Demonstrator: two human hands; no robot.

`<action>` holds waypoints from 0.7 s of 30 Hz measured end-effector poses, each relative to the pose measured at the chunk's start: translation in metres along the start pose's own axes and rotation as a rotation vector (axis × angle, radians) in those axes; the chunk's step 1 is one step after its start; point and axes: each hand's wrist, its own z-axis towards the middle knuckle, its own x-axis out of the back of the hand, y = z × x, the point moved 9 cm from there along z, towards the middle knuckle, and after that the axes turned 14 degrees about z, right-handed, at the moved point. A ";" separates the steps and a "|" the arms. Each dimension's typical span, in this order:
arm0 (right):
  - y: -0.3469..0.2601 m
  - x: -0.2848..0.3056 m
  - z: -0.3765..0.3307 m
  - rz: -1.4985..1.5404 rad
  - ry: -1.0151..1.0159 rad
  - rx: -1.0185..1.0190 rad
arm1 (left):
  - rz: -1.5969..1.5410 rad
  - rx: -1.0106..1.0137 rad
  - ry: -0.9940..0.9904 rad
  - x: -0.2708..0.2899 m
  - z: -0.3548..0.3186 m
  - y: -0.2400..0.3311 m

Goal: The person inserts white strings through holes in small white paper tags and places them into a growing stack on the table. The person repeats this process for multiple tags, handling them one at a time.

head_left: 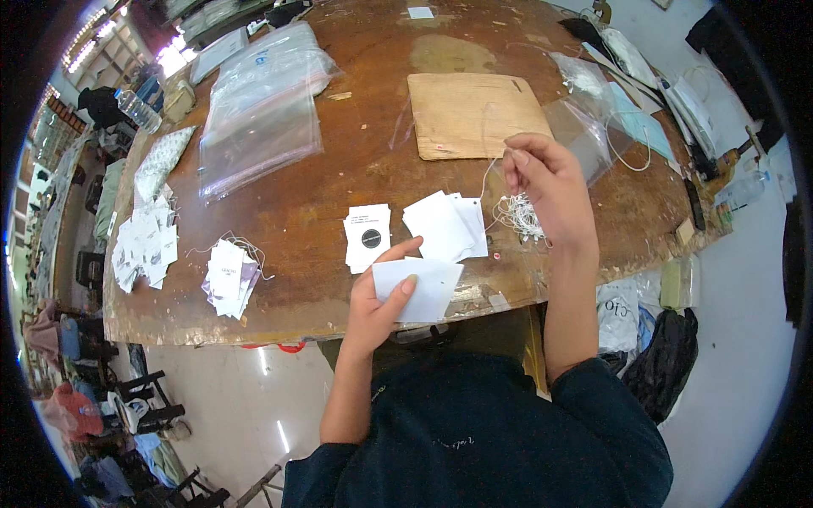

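Observation:
My left hand point(378, 307) grips white cards point(428, 292) near the table's front edge, its thumb lying across their face. Raised to the right of them, my right hand point(544, 182) is closed in a pinch on a thin white string point(485, 179). That string hangs down in a curve from the fingertips. Below and beside this hand lies a tangle of white strings point(518, 215). Beyond the held cards rest a stack of cards with a black round print point(369, 240) and a fanned stack of plain white cards point(445, 224).
At left lie strung tags point(227, 284) and a larger heap of tags point(146, 247). Clear plastic bags point(258, 140) sit farther back. A brown cardboard sheet point(478, 114) lies beyond my right hand. A dark-handled tool point(694, 203) rests by the right edge.

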 end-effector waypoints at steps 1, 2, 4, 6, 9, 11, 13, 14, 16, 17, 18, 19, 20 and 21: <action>0.001 0.006 0.002 0.043 0.011 -0.016 | -0.057 0.028 0.001 0.000 -0.001 -0.002; 0.001 0.013 0.003 0.093 0.035 -0.010 | -0.048 0.023 0.033 0.004 -0.001 -0.002; 0.004 0.011 -0.001 0.208 -0.073 -0.006 | -0.037 0.012 0.097 0.009 -0.003 -0.002; 0.005 0.015 -0.007 0.225 -0.072 0.022 | -0.070 0.050 0.147 0.014 -0.002 -0.008; -0.005 0.023 -0.016 -0.346 0.135 0.168 | -0.063 0.068 0.251 0.026 0.002 -0.014; -0.006 0.002 -0.019 -0.603 0.079 0.235 | -0.035 0.087 0.311 0.030 0.002 -0.016; -0.003 -0.030 -0.027 -0.743 -0.044 0.374 | 0.002 0.137 0.366 0.034 0.000 -0.021; 0.002 -0.047 -0.036 -0.774 -0.115 0.443 | -0.015 0.097 0.371 0.033 0.000 -0.017; 0.016 -0.056 -0.040 -0.716 -0.138 0.401 | -0.039 0.084 0.396 0.033 0.000 -0.016; 0.019 -0.062 -0.042 -0.685 -0.194 0.437 | -0.033 0.082 0.397 0.033 -0.001 -0.015; 0.027 -0.052 -0.037 -0.629 -0.106 0.331 | -0.026 0.080 0.398 0.034 -0.001 -0.014; 0.032 -0.046 -0.036 -0.574 -0.061 0.283 | -0.020 0.087 0.402 0.034 -0.002 -0.014; 0.036 -0.038 -0.033 -0.518 0.007 0.230 | 0.000 0.078 0.401 0.035 -0.002 -0.012; 0.043 -0.041 -0.034 -0.442 -0.040 0.171 | 0.018 0.076 0.403 0.036 -0.002 -0.012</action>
